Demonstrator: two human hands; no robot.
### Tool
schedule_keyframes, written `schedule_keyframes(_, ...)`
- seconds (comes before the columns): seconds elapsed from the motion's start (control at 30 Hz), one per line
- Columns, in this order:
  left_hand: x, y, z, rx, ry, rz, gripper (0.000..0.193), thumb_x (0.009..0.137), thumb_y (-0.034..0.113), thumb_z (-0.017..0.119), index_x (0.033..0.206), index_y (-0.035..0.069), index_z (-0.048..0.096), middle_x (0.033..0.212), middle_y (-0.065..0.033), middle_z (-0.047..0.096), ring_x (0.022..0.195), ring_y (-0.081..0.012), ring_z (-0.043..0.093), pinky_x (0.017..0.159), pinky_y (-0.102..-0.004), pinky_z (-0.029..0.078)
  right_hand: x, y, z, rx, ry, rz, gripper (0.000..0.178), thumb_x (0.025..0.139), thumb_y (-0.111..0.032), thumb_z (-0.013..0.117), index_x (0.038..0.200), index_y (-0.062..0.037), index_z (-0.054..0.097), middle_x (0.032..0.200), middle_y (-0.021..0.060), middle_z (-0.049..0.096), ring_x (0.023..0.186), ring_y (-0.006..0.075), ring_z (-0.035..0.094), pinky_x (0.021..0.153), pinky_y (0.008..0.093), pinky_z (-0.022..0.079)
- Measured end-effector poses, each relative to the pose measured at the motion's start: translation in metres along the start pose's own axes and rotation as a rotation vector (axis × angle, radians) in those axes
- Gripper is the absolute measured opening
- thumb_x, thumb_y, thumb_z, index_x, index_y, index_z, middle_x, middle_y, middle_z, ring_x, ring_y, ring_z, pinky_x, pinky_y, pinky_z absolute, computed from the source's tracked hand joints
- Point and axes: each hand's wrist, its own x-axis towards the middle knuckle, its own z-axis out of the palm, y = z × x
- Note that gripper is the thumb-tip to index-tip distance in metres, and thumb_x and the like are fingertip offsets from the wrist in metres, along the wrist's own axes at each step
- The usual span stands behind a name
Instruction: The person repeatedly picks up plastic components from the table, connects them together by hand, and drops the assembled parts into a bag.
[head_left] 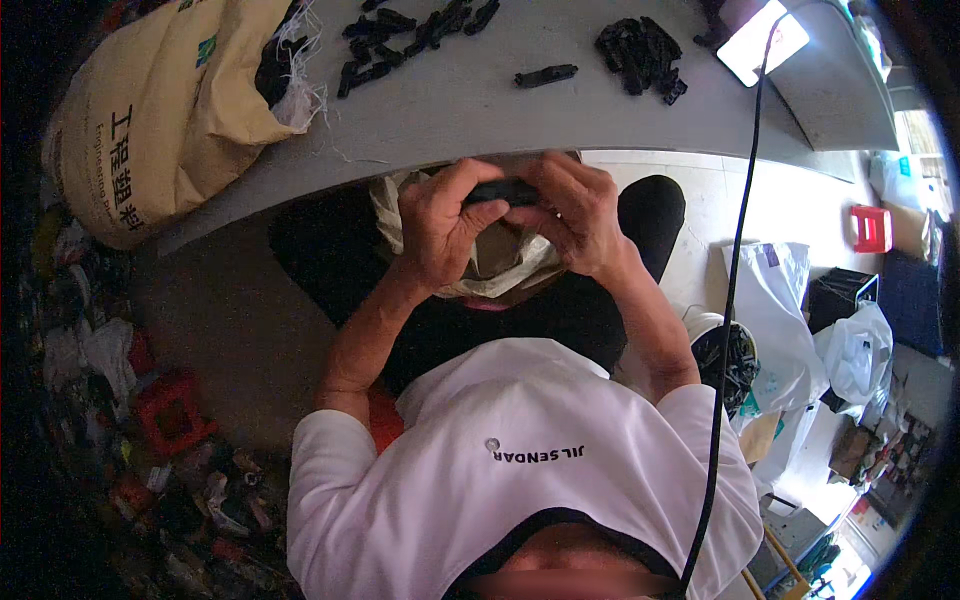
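Note:
A small black plastic part (503,192) is pinched between my two hands, just off the near edge of the table. My left hand (447,222) grips its left end with thumb and fingers. At its right end, the fingers of my right hand (575,212) close round it. Below both hands an open pale woven sack (490,285) stands between my legs. On the table lie a single black part (546,76), a loose spread of similar parts (420,35) to its left and a heap of them (640,55) to its right.
A large brown sack (170,120) lies at the table's left, its mouth holding black pieces. A black cable (740,260) hangs down the right side. On the floor are a bucket of black parts (725,360), white bags (780,310) and a red stool (170,412).

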Motion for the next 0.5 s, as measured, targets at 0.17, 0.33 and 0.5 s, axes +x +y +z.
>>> schedule_keyframes(0.17,-0.001,0.003,-0.003,-0.049,-0.121,-0.162,0.028,0.085,0.027,0.061,0.094,0.002,0.056,0.081,-0.0123,0.058,0.073,-0.0252,0.060,0.065,-0.0339,0.046,-0.005,0.003,-0.004,-0.038,-0.079,0.047,0.035,0.074,-0.019,0.068,0.099,0.0012,0.054,0.078,0.0157,0.053,0.068,0.0375,0.054,0.059,0.0423,0.043)
schedule_keyframes(0.33,0.031,-0.032,0.003,0.128,-0.153,-0.171,0.031,0.080,0.026,0.067,0.098,0.003,0.056,0.093,-0.0125,0.053,0.090,-0.0258,0.055,0.076,-0.0368,0.045,-0.014,0.042,0.029,-0.088,-0.086,0.031,0.024,0.071,-0.018,0.068,0.085,-0.0001,0.059,0.078,0.0169,0.058,0.070,0.0374,0.058,0.061,0.0402,0.047)
schedule_keyframes(0.5,0.080,-0.075,0.043,0.447,0.015,0.010,0.033,0.076,0.021,0.071,0.100,0.004,0.057,0.095,-0.0123,0.053,0.093,-0.0284,0.051,0.076,-0.0403,0.044,0.016,0.057,-0.025,-0.610,0.206,0.264,0.013,0.076,-0.012,0.067,0.083,-0.0027,0.062,0.077,0.0132,0.062,0.067,0.0274,0.060,0.059,0.0335,0.047)
